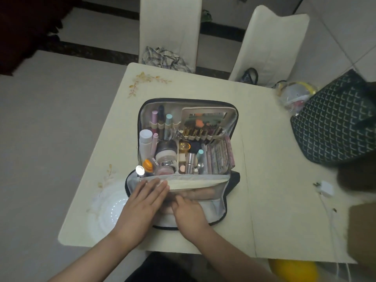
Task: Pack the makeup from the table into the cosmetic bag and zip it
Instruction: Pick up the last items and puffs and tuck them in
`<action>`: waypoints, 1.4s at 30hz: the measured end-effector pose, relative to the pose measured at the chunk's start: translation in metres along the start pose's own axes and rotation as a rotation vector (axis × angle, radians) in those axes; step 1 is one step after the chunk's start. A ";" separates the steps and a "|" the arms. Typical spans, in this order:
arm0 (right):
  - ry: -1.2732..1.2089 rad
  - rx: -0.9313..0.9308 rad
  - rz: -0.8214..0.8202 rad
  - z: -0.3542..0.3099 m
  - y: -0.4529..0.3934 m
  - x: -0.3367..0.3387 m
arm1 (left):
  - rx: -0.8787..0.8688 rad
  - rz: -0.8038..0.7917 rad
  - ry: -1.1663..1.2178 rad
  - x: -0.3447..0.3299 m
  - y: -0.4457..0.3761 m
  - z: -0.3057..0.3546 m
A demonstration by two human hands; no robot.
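The cosmetic bag (234,181), dark outside and pale inside, lies wide open on the cream table (203,86). Its main compartment holds several bottles, jars, tubes and palettes (218,156); brushes and pencils stand in loops on the far lid, next to a small mirror pocket (209,116). My left hand (145,197) lies flat on the left end of the near flap's mesh pocket (205,195), fingers pressing by its zip line. My right hand (188,210) rests on the same flap, fingers curled at the mesh. Whether it pinches anything is not visible.
A dark patterned tote (333,123) sits at the table's right edge, with a clear plastic pouch (295,94) behind it. A white charger with cable (326,189) lies at the right. Two white chairs (171,27) stand beyond the table. A yellow ball (293,270) lies below.
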State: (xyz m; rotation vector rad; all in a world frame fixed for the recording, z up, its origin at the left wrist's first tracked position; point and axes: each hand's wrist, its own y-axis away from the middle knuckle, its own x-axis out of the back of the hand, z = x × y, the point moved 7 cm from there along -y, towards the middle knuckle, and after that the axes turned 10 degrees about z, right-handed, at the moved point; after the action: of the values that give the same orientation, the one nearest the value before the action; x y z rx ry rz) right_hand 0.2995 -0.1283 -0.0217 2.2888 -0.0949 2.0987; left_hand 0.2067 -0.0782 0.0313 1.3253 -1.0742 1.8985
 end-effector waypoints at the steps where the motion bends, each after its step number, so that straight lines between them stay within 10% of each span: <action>1: 0.000 0.019 0.017 0.002 0.003 0.002 | 0.000 -0.012 -0.031 0.000 0.000 0.000; 17: -0.407 -0.544 0.279 0.117 -0.036 0.134 | 0.071 0.010 -0.083 0.014 -0.005 0.011; 28: -0.146 -0.526 0.169 0.109 -0.074 0.118 | 0.245 0.326 -0.035 0.062 -0.015 -0.033; 42: -0.236 -0.484 0.245 0.099 -0.079 0.107 | 0.347 0.141 0.095 0.047 -0.033 -0.084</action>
State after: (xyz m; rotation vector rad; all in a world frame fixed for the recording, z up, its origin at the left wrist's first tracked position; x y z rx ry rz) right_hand 0.4129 -0.0584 0.0778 2.2825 -0.8282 1.6341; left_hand 0.1781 0.0114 0.0702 1.3533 -0.8346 2.3081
